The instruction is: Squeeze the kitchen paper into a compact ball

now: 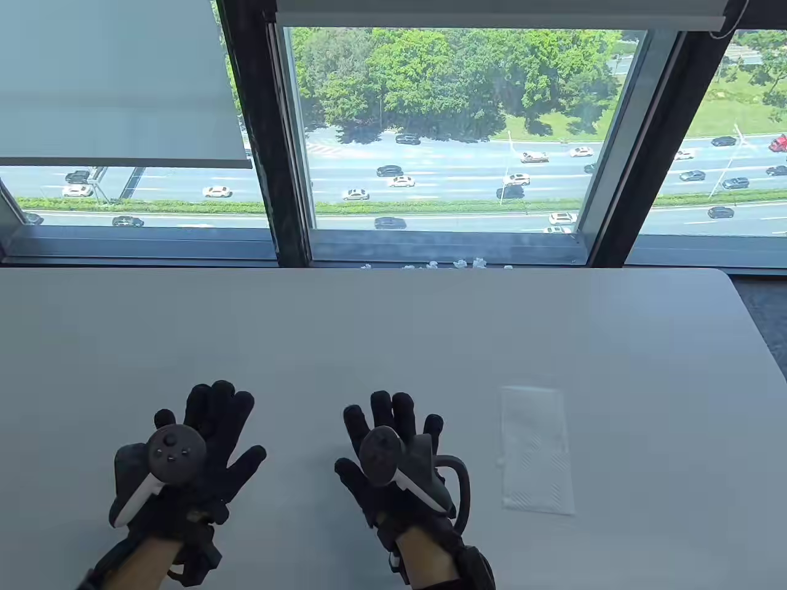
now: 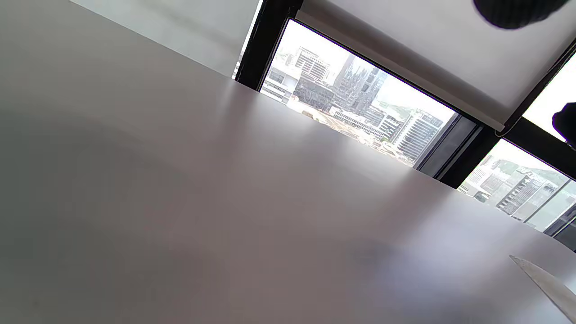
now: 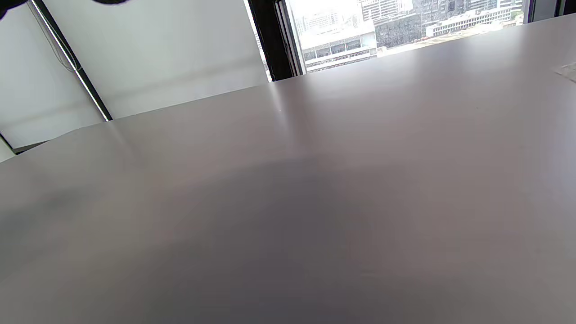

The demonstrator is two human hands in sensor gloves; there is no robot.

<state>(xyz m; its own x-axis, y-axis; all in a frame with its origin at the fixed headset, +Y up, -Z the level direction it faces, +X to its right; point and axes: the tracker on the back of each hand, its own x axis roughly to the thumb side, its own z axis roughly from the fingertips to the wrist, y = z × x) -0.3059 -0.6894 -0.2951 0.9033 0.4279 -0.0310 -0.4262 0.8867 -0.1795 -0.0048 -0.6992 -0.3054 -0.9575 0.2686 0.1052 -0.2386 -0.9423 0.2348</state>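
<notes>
A flat folded sheet of white kitchen paper (image 1: pixel 536 450) lies on the white table (image 1: pixel 393 332), to the right of both hands. Its edge also shows in the left wrist view (image 2: pixel 549 285) and at the right edge of the right wrist view (image 3: pixel 568 70). My left hand (image 1: pixel 203 436) is spread flat, palm down, over the table at lower left, holding nothing. My right hand (image 1: pixel 393 436) is spread the same way near the middle, a hand's width left of the paper, holding nothing. Only dark fingertips (image 2: pixel 517 11) show at the top of the left wrist view.
Several small crumpled white paper balls (image 1: pixel 430 265) lie along the table's far edge by the window. The table's right edge (image 1: pixel 759 332) runs close to the paper's side. A window frame (image 1: pixel 289 135) stands behind the table.
</notes>
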